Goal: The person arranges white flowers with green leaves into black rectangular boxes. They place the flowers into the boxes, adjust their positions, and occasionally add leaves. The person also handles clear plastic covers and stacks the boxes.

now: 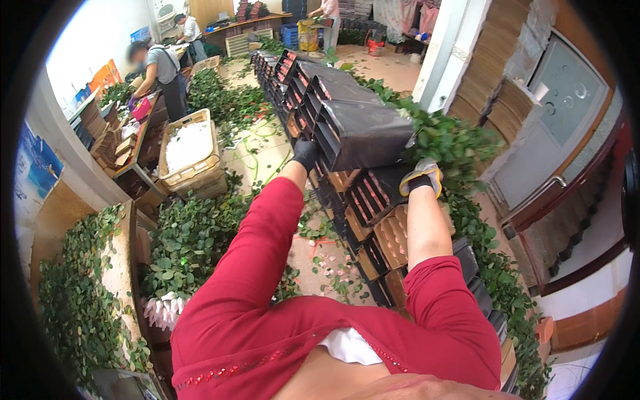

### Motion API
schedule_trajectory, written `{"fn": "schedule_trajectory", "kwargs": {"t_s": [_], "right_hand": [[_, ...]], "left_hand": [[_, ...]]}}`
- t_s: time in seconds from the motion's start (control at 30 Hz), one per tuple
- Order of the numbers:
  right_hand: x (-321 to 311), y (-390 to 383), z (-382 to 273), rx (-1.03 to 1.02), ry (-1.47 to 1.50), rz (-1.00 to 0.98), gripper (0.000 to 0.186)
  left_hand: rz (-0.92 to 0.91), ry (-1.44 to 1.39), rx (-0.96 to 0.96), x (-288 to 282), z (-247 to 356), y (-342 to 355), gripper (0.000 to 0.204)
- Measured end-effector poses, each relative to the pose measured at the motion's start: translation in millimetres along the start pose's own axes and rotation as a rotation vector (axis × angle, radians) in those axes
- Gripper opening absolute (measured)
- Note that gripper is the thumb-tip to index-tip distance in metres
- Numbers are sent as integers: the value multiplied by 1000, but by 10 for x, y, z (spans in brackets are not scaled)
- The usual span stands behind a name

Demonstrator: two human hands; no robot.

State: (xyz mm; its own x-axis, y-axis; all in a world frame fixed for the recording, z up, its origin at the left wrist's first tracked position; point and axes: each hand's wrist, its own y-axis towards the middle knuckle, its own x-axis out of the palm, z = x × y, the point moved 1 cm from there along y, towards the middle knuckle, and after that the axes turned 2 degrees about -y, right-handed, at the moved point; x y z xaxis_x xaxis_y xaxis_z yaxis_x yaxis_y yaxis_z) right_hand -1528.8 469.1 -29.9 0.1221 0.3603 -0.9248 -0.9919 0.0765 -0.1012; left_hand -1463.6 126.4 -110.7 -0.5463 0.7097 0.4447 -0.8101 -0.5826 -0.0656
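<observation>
A black box [373, 127] with open slots on its left side lies across the top of a long stack of similar boxes. Leafy green stems [453, 143] stick out past its right end, and the leaves are blurred. My left hand [305, 153], in a black glove, is closed at the box's left edge, its fingertips mostly hidden. At the lower right corner my right hand [423, 176], in a grey and yellow glove, curls against the box beside the stems. Below lie slotted boxes with pink rows [369, 200] and a brown cardboard one [393, 235].
To the left stands a yellowish crate [191, 157] with white contents. Piles of leafy stems [193, 240] cover the floor and a bench. Two people [160, 73] work at tables on the far left, and another [329, 23] stands at the back. A door [567, 120] is on the right.
</observation>
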Motion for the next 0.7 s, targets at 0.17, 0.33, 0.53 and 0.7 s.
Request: {"fn": "schedule_trajectory", "kwargs": {"t_s": [0.17, 0.33, 0.53, 0.7], "right_hand": [[145, -132, -417, -23, 1335, 755, 60], [128, -68, -274, 9, 1394, 621, 67], [-67, -253, -238, 166, 1304, 521, 60], [-50, -421, -173, 76, 1247, 502, 44]], "left_hand": [[57, 222, 287, 10, -254, 402, 41], [-70, 211, 189, 77, -401, 433, 29], [-243, -62, -235, -136, 39, 31, 87], [-253, 557, -293, -1682, 330, -1067, 68]]}}
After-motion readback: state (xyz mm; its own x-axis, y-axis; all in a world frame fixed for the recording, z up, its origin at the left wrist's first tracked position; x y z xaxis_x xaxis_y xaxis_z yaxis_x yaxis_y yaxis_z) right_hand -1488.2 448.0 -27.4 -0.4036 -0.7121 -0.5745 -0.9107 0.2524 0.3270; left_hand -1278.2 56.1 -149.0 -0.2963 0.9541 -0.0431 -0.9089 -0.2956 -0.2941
